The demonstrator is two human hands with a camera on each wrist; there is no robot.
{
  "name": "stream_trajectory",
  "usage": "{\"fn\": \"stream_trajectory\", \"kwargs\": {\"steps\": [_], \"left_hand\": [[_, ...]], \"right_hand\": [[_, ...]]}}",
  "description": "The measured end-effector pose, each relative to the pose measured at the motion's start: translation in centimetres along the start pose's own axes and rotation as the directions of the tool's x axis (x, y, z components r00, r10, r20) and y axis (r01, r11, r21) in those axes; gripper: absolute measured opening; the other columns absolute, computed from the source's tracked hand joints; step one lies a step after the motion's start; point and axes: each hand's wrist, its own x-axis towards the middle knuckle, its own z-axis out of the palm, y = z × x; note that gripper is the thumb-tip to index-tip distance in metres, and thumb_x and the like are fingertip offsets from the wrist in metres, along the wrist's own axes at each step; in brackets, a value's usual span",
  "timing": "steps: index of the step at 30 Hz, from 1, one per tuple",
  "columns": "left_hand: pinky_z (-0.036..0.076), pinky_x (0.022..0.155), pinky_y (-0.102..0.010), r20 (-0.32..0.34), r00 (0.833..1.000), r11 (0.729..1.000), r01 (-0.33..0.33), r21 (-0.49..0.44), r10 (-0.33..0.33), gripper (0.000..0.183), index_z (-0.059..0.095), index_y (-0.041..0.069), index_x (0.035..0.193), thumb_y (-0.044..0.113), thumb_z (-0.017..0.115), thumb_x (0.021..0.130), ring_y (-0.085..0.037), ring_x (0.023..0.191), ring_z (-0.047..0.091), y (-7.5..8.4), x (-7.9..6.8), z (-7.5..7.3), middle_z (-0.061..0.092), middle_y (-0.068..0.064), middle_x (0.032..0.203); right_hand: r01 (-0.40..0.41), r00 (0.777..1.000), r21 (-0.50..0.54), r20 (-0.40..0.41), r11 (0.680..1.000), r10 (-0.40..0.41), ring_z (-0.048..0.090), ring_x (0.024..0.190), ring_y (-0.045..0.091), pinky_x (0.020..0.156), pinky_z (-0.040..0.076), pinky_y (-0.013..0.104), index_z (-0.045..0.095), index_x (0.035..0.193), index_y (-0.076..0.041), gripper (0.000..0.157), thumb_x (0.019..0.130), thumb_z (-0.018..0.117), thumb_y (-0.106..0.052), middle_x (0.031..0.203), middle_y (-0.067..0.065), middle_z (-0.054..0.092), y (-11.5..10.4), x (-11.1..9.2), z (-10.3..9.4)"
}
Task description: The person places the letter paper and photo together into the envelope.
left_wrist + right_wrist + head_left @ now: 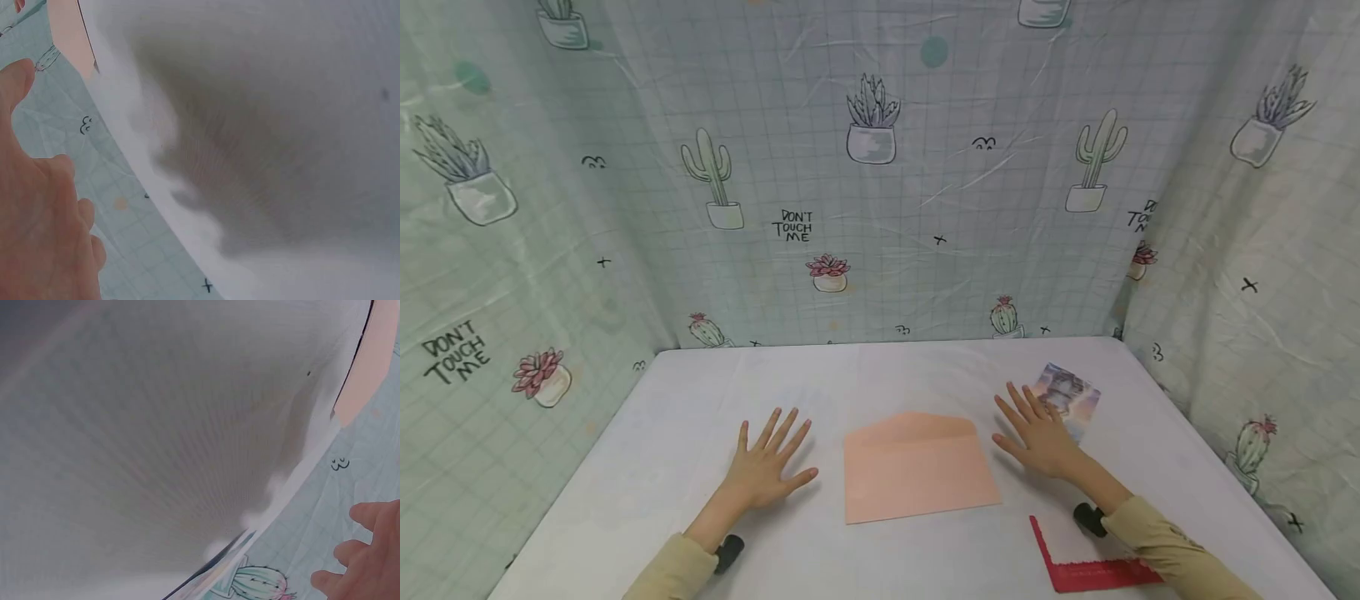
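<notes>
Between my two hands lies a peach envelope [917, 475], its flap raised toward the back of the table. My left hand [763, 471], fingers spread, hovers over the white table to the envelope's left; its palm side [44, 225] shows in the left wrist view. To the envelope's right my right hand [1041, 437] is spread too, overlapping a picture card [1084, 408] in purple and orange tones in the head view. Part of that card is hidden behind the hand. Neither hand holds anything.
A red L-shaped piece with a scalloped inner edge [1060, 577] lies at the front right, partly under the right sleeve [1172, 542]. Cloth with cactus prints [910, 200] hangs around the back and sides of the white table [805, 375].
</notes>
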Motion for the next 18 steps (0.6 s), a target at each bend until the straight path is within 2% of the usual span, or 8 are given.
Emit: {"fn": "stream_trajectory", "kwargs": {"steps": [6,13,18], "left_hand": [[0.009,0.101,-0.066,0.001,1.000,0.999,-0.016,0.034,0.016,0.074,0.031,0.022,0.139,0.064,0.044,0.079,-0.031,0.136,0.021,0.6,0.0,-0.4,0.027,-0.005,0.147],[0.004,0.102,-0.065,0.084,0.996,0.998,-0.024,0.050,0.020,0.073,0.028,0.023,0.140,0.063,0.044,0.081,-0.030,0.138,0.014,1.4,0.1,-0.9,0.019,-0.003,0.150],[0.006,0.102,-0.065,0.047,0.996,0.995,-0.072,0.064,0.070,0.073,0.030,0.023,0.139,0.063,0.044,0.080,-0.031,0.137,0.019,1.9,0.0,-0.9,0.024,-0.003,0.148]], "right_hand": [[0.013,1.000,-0.016,0.002,1.000,-0.013,0.011,0.137,0.035,0.100,0.015,0.066,0.030,0.140,-0.014,0.066,0.087,0.046,-0.050,0.149,0.012,0.017,-0.2,-0.1,-0.1],[0.039,0.999,-0.013,-0.007,0.999,-0.039,0.012,0.137,0.034,0.100,0.014,0.066,0.030,0.140,-0.014,0.066,0.087,0.045,-0.050,0.150,0.009,0.017,-0.4,-0.3,-0.2],[0.089,0.996,-0.030,-0.028,0.996,-0.090,0.014,0.137,0.033,0.099,0.016,0.066,0.029,0.140,-0.015,0.067,0.086,0.046,-0.050,0.149,0.009,0.019,-0.7,-0.6,-0.1]]}}
